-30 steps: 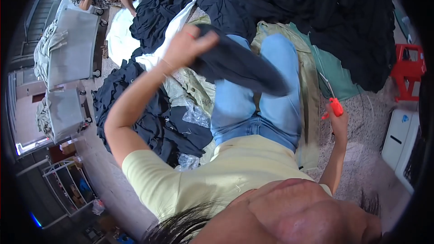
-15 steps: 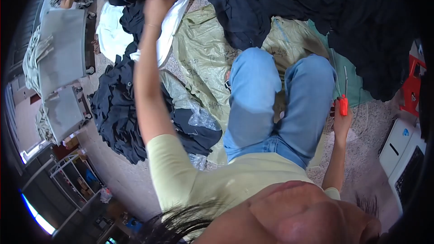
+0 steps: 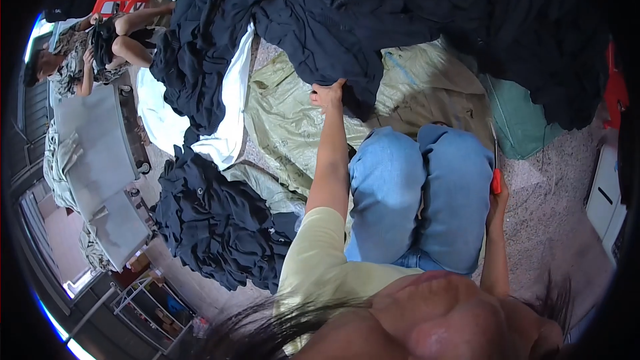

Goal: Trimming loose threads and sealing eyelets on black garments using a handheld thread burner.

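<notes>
My left hand [image 3: 328,96] reaches forward and is closed on the lower edge of a dark garment [image 3: 343,53], part of the large dark heap ahead of me. My right hand [image 3: 500,201] is low beside my right knee, wrapped round a red-handled tool [image 3: 496,181]. A thin metal shaft points up from its handle; the exact kind is not clear. Beneath the garment's edge spreads a creased yellow-green woven plastic sheet [image 3: 280,120]. Another pile of dark clothes [image 3: 213,220] lies on the floor to my left.
Dark clothes lie over a white sheet [image 3: 160,110] at the front left, where another person [image 3: 80,60] sits handling dark cloth. Grey wheeled carts [image 3: 97,133] stand at the left. A green sheet [image 3: 523,120] lies ahead right; a white box [image 3: 605,190] stands at far right.
My left hand has come from the dark clothes over the white sheet, rightward and nearer, to the dark heap's edge. My right hand with the red-handled tool has lowered slightly. The view has shifted left.
</notes>
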Tool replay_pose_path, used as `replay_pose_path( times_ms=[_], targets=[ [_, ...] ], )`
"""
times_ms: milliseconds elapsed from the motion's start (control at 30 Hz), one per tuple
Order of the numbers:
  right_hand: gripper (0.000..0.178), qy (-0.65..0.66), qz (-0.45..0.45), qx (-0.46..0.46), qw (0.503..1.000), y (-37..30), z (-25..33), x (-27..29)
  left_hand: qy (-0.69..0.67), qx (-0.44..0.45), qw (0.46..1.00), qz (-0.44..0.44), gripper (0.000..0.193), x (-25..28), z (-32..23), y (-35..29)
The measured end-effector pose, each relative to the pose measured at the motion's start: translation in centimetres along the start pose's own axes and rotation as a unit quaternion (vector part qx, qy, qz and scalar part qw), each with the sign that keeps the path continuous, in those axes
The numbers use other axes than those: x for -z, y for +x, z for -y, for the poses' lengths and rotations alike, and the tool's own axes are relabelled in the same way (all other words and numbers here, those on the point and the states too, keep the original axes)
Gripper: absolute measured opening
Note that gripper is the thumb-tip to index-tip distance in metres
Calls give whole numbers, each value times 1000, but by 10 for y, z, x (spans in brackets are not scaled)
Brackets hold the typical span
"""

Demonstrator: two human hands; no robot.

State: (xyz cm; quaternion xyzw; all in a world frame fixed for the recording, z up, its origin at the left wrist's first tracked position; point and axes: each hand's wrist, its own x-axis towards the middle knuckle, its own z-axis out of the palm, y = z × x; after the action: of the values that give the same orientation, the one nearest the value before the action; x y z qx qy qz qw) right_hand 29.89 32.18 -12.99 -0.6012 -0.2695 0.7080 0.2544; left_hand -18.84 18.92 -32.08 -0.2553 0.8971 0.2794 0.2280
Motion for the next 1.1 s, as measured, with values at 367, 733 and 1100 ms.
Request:
replay_pose_path(
  times_ms=[367,733,1100],
  targets=[
    [23,-124,49,140,981,-9,13,-19,-479,43,797,365,8,56,17,-1],
    [32,-274,50,350,894,-98,84,-62,-684,-197,549,438,37,339,40,-242],
    [31,-191,43,443,875,-171,129,-10,-339,-246,735,533,43,348,98,-485]
  ],
)
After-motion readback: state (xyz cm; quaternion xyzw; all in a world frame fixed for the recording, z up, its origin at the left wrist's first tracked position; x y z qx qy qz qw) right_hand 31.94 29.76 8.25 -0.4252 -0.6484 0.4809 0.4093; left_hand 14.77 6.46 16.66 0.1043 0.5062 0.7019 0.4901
